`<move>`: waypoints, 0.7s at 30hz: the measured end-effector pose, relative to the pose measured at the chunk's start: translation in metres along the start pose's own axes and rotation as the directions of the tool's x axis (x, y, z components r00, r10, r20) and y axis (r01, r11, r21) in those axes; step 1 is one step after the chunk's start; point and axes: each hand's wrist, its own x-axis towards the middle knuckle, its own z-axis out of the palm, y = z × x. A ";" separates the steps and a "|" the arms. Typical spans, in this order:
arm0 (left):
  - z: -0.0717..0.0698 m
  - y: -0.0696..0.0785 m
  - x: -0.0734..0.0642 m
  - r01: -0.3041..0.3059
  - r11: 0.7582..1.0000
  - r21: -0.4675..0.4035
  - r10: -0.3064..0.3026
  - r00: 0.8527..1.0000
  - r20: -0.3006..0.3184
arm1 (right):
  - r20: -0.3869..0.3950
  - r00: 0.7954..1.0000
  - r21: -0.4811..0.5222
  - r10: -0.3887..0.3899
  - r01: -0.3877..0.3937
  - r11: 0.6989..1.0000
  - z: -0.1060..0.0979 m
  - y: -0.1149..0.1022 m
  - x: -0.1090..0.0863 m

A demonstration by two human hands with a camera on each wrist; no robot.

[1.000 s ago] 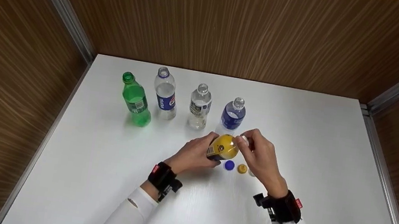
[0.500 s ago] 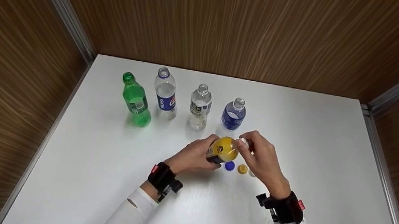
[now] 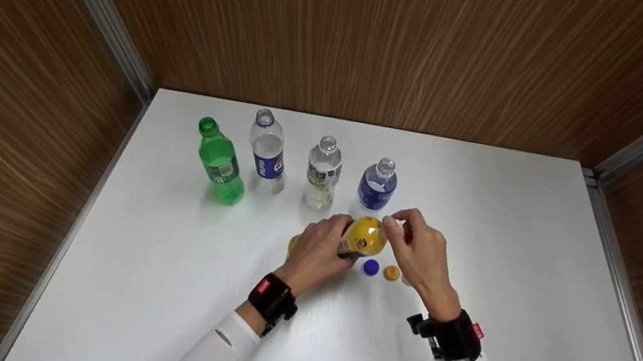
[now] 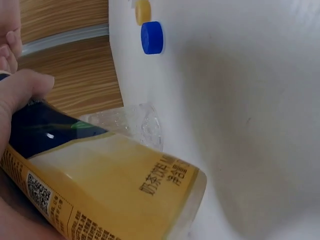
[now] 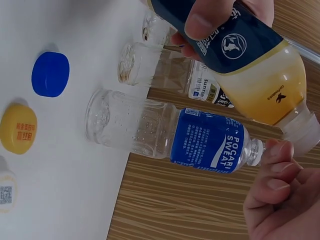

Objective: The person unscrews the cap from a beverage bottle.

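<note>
My left hand (image 3: 317, 255) grips a milk tea bottle (image 3: 365, 237) with a yellow and dark blue label round its middle. The bottle is held tilted above the table, its neck toward my right hand (image 3: 421, 254). In the right wrist view, a whitish cap (image 5: 302, 132) sits at the bottle's mouth, and the curled fingers of my right hand are right at it, pinching its edge. The left wrist view shows the bottle's base end (image 4: 192, 200) over the white table. Below the hands lie a blue cap (image 3: 371, 267) and a yellow cap (image 3: 391, 273); a white cap (image 5: 6, 192) lies beside them.
Behind the hands, uncapped bottles stand in a row: a green one (image 3: 221, 169), a Pepsi bottle (image 3: 268, 163), a clear labelled one (image 3: 322, 174) and a Pocari Sweat bottle (image 3: 375, 191). Wood-grain panels (image 3: 341, 38) wall the white table (image 3: 509, 232) at the back and sides.
My left wrist has turned and shifted slightly right, so the bottle lies more sideways and its yellow base end shows left of the hand. The right hand stays at the neck end.
</note>
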 end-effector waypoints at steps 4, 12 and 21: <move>0.003 0.001 0.000 -0.018 1.000 0.023 0.018 1.000 -0.015 | -0.036 0.999 0.003 -0.005 0.005 1.000 0.001 -0.001 0.000; 0.002 0.002 0.001 -0.028 0.999 0.019 0.028 0.999 -0.029 | -0.093 0.993 0.024 -0.079 0.081 0.996 0.002 0.000 0.001; -0.002 0.004 0.001 0.003 0.999 -0.054 -0.003 1.000 0.007 | -0.096 0.980 0.049 -0.174 0.180 0.982 0.001 0.001 0.001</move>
